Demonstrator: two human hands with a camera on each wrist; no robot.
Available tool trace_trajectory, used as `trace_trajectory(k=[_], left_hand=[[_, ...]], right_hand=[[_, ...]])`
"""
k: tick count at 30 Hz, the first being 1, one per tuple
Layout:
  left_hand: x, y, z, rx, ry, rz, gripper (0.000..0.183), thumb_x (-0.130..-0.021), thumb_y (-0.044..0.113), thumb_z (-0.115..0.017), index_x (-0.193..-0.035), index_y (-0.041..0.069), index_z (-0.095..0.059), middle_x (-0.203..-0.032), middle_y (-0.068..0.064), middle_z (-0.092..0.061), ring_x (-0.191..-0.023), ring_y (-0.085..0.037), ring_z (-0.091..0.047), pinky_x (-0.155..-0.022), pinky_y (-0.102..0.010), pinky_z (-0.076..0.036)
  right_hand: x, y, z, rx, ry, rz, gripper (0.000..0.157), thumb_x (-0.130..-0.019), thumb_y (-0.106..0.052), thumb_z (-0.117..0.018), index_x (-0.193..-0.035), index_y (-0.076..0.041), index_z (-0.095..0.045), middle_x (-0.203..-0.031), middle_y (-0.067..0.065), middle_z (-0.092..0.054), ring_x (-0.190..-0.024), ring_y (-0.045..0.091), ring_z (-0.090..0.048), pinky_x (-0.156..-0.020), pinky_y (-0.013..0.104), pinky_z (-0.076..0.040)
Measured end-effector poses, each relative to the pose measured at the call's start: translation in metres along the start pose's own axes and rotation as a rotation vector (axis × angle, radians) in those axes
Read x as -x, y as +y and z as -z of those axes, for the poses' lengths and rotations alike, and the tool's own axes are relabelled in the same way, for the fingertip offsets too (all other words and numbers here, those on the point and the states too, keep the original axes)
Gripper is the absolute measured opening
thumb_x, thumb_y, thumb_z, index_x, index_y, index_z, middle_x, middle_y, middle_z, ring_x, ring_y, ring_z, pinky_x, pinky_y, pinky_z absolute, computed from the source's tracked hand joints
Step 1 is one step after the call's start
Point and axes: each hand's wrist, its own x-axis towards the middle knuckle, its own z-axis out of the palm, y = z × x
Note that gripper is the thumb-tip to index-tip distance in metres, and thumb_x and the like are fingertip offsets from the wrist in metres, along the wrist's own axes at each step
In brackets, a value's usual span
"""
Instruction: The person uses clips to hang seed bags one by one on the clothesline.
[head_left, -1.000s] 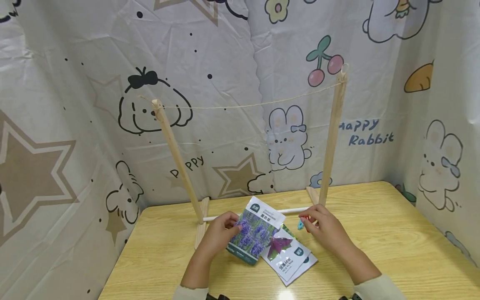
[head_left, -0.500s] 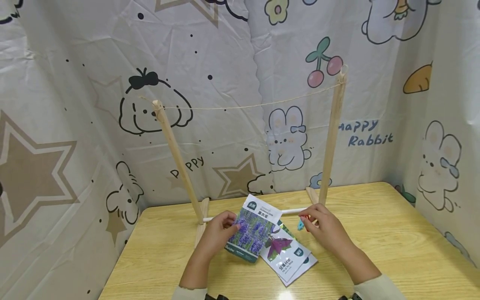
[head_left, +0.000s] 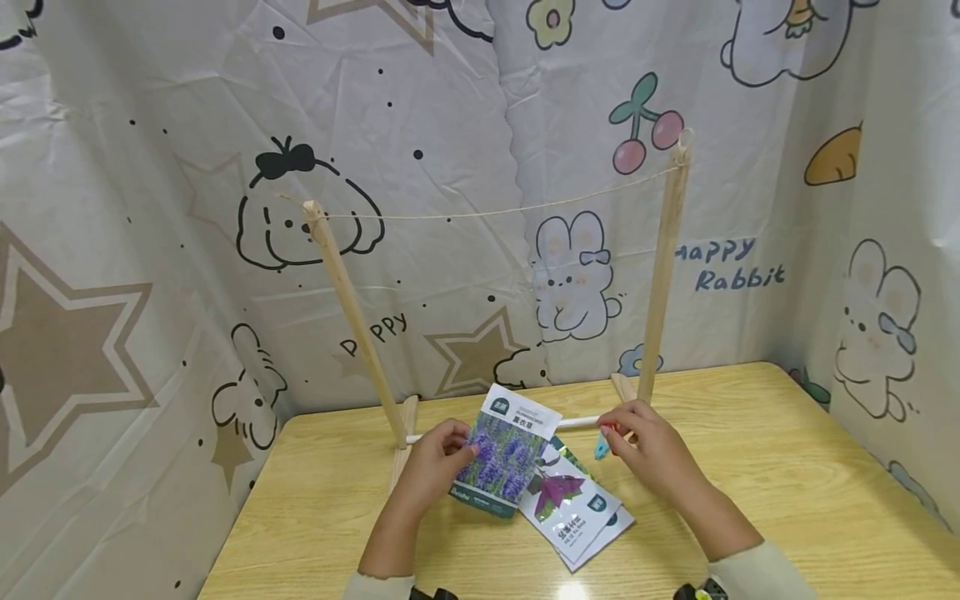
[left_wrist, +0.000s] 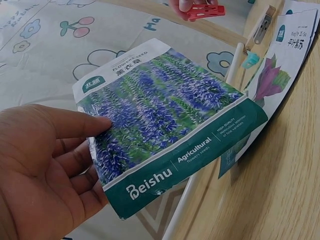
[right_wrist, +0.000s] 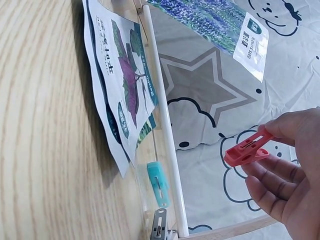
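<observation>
My left hand point(head_left: 433, 468) pinches a seed packet point(left_wrist: 165, 105) with purple flowers by its left edge, thumb on the front. The packet is tilted and held above the table. In my right hand point(right_wrist: 295, 170) a red clothes peg point(right_wrist: 247, 150) is pinched by its handle end between thumb and fingers; the head view mostly hides this peg. Overlapping seed packets point(head_left: 576, 512), the top one with a purple leaf, lie on the table between the hands. A teal clothes peg point(right_wrist: 158, 184) and a grey clothes peg point(right_wrist: 159, 225) lie near the right hand.
Two wooden posts stand on the table point(head_left: 750, 467), the left post point(head_left: 352, 321) and the right post point(head_left: 664, 275). A thin string point(head_left: 480, 214) sags between their tops. Low down, a white rod point(head_left: 581, 422) joins them. A patterned curtain point(head_left: 450, 100) hangs behind.
The flower packet has risen slightly and shifted a little left in my left hand, uncovering more of the packet below. My right hand has lifted slightly with the red clothes peg.
</observation>
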Motion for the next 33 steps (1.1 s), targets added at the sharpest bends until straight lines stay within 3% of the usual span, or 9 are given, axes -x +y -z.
trace_trajectory(k=[7, 24, 33], left_hand=[[0.001, 0.001, 0.002, 0.004, 0.022, -0.002, 0.015, -0.099, 0.018, -0.064, -0.112, 0.01, -0.062, -0.099, -0.006, -0.067, -0.086, -0.016, -0.06, -0.075, -0.032, -0.05], [-0.002, -0.001, 0.002, 0.02, 0.092, -0.009, 0.009, -0.098, 0.017, -0.065, -0.107, 0.014, -0.062, -0.091, -0.004, -0.068, -0.081, -0.017, -0.058, -0.071, -0.032, -0.047], [0.0, -0.004, 0.005, 0.011, 0.131, -0.019, 0.012, -0.099, 0.017, -0.065, -0.11, 0.013, -0.062, -0.092, -0.006, -0.071, -0.082, -0.015, -0.06, -0.074, -0.032, -0.048]], right_hand=[[-0.004, -0.001, 0.002, 0.009, -0.001, 0.003, 0.012, -0.097, -0.019, -0.068, -0.106, -0.016, -0.075, -0.106, -0.004, -0.062, -0.085, 0.008, -0.061, -0.075, 0.025, -0.056], [-0.012, -0.01, 0.007, 0.032, 0.011, 0.046, 0.014, -0.097, -0.018, -0.068, -0.109, -0.016, -0.074, -0.113, -0.002, -0.062, -0.089, 0.011, -0.061, -0.08, 0.04, -0.059], [-0.015, -0.017, 0.011, 0.04, 0.0, 0.045, 0.015, -0.098, -0.019, -0.067, -0.111, -0.016, -0.074, -0.114, -0.002, -0.062, -0.087, 0.008, -0.063, -0.082, 0.034, -0.059]])
